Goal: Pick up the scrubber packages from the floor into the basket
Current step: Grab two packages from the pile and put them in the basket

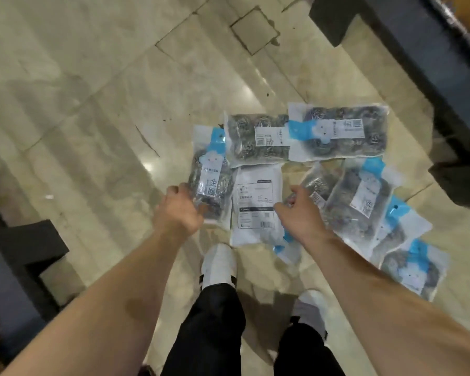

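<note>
Several packs point(337, 131) strewn over floor point(92, 104), centre to right edge. Leftmost pack point(210, 169) tilted, lower end gripped in curled fingers of left hand point(179, 210). Just beside it, white pack point(255, 202) lying flat, printed side up. Next, right hand point(300, 207), fingers curled, pinching near end of small pack point(316, 183). Further right, more overlapping.

Arms reach down, left hand point(178, 210) gripping a package point(210, 169), right hand point(300, 210) curled.
</note>
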`<state>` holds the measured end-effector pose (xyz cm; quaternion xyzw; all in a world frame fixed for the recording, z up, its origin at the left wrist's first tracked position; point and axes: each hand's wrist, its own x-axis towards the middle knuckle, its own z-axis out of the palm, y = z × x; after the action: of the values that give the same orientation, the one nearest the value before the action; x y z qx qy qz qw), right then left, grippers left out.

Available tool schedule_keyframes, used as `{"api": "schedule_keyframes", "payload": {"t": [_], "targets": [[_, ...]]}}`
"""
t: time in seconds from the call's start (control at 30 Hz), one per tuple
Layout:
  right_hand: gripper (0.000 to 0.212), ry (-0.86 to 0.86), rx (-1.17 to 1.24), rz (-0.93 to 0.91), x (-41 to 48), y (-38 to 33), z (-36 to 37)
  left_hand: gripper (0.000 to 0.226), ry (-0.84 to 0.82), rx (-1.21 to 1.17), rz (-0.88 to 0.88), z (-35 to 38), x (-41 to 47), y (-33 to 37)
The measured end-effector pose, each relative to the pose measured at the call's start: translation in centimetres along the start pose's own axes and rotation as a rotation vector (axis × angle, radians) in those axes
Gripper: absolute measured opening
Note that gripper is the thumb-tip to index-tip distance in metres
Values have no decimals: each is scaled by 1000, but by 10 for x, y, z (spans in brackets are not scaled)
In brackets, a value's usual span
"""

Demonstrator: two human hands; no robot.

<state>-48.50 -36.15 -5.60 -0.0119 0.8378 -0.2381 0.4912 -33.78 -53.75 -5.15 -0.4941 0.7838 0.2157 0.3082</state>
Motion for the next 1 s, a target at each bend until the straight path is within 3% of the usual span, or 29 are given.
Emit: {"api": "schedule_keyframes", "payload": {"t": [0.1, 0.17, 0.27, 0.43, 0.5, 0.7, 0.87, 1.0], "targets": [[70, 33, 3, 39, 49, 8, 37, 76, -55, -21, -93, 30, 58, -18], [80, 83, -96, 83, 70, 14, 58, 90, -115, -188, -145, 48, 85, -29], [77, 194, -261, 117, 82, 16, 77, 101, -99, -464, -164, 69, 103, -37], [66, 127, -157, 100, 72, 5, 81, 62, -88, -684, -243, 72, 84, -38], [67, 96, -142, 79, 48, -6, 75, 61, -54, -728, -269, 63, 65, -42], [61, 123, -87, 32, -69, -45, 24, 54, -43, -733, -281, -17, -30, -57], [71, 183, 116, -44, -228, -109, -90, 64, 11, -738, -256, -150, -168, -57], [43, 289, 223, -135, -375, -147, -201, 75, -10, -763, -182, -264, -290, -46]]}}
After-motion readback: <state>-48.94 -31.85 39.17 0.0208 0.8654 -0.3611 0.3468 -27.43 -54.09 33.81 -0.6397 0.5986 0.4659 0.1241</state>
